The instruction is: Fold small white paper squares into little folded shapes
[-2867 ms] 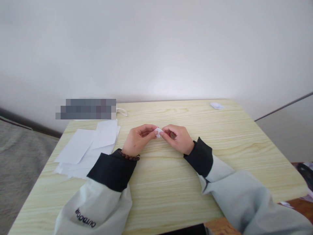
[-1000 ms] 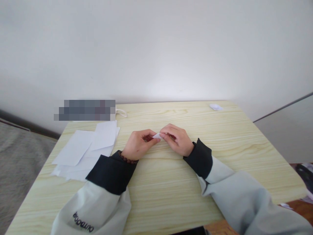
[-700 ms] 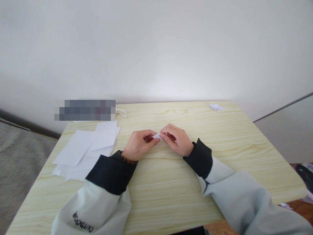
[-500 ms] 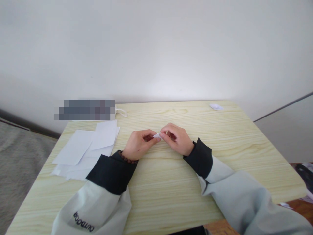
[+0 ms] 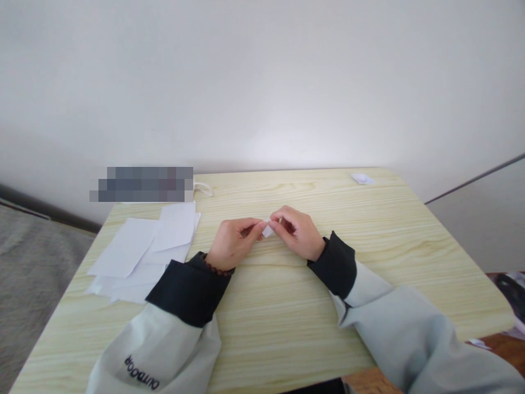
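A small folded piece of white paper (image 5: 268,230) is pinched between my two hands above the middle of the table. My left hand (image 5: 235,239), with a dark beaded bracelet at the wrist, grips its left edge between thumb and forefinger. On the other side, my right hand (image 5: 298,232) holds it by the upper right with thumb and fingertips. The fingers hide part of the paper, so its full folded shape does not show.
Loose white paper sheets (image 5: 125,247) overlap on the left of the pale wooden table (image 5: 262,323). Behind them lies a blurred-out item (image 5: 143,185) with a white loop (image 5: 204,189). A small folded paper boat (image 5: 362,178) sits far right, near the white wall (image 5: 270,82).
The folded paper has turned between my fingertips and now points downward. My left thumb and fingers have shifted up along its edge. My right hand has hardly moved.
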The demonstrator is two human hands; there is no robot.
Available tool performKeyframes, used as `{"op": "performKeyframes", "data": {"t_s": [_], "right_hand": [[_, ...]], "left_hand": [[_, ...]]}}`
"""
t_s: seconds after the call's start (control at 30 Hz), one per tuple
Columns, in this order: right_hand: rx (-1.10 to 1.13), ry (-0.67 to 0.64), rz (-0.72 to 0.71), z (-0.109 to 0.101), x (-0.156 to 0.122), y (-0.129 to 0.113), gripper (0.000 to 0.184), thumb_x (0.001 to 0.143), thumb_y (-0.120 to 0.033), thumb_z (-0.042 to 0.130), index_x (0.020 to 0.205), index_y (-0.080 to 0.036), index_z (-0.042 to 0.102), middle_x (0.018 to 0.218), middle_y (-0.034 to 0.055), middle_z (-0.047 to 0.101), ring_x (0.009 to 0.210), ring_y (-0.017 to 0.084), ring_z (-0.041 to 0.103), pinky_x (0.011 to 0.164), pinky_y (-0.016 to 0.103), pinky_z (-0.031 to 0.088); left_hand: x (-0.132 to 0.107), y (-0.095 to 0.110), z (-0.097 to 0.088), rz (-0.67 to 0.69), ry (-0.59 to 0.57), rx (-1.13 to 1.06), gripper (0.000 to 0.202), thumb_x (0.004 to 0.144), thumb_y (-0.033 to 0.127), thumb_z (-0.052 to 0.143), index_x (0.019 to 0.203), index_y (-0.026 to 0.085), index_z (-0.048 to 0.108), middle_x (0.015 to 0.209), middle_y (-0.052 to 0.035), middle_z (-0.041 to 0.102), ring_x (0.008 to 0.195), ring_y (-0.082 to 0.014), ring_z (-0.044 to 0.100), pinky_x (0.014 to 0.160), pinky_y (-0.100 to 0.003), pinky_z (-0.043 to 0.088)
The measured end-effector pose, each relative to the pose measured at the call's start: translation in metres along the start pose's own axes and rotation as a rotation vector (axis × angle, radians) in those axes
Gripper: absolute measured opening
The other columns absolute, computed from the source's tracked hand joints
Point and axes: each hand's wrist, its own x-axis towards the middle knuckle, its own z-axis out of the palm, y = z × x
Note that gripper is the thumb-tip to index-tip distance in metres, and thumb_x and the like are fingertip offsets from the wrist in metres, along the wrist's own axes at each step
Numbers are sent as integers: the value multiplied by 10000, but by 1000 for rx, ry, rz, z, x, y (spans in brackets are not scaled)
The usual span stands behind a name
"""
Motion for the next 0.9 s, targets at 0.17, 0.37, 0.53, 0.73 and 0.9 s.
{"op": "performKeyframes", "data": {"t_s": [0.17,0.37,0.53,0.73,0.9], "right_hand": [[12,-15,69,2,0,0,113,846,-269,540,782,-177,523,620,-39,506,465,59,386,463,198,320],[-36,-46,27,0,-1,0,124,874,-243,496,794,-168,556,657,-15,527,531,75,429,517,205,342],[-35,-65,28,0,-1,2,162,883,-265,501,797,-161,590,649,-12,544,537,78,444,528,206,342],[-28,-50,49,1,0,2,198,888,-280,501,763,-159,595,624,-17,536,539,78,448,536,204,341],[-34,-81,34,0,-1,2,203,900,-280,482,770,-162,583,639,-12,537,557,84,457,549,208,344]], "left_hand": [[1,-2,2,-115,62,-197,294,819,416,558,829,148,677,663,-8,681,603,-121,608,597,-210,489],[1,-5,2,-127,10,-211,309,734,401,649,906,144,653,845,-60,708,705,-162,643,666,-273,514],[1,-3,2,-123,23,-220,272,732,396,649,837,145,657,806,-48,704,704,-157,637,665,-264,507],[2,-5,1,-176,7,-315,313,707,415,677,862,144,651,771,-37,698,662,-150,645,637,-257,519],[2,-8,1,-162,-33,-353,315,683,387,708,878,149,636,850,-49,711,737,-165,660,712,-283,532]]}}
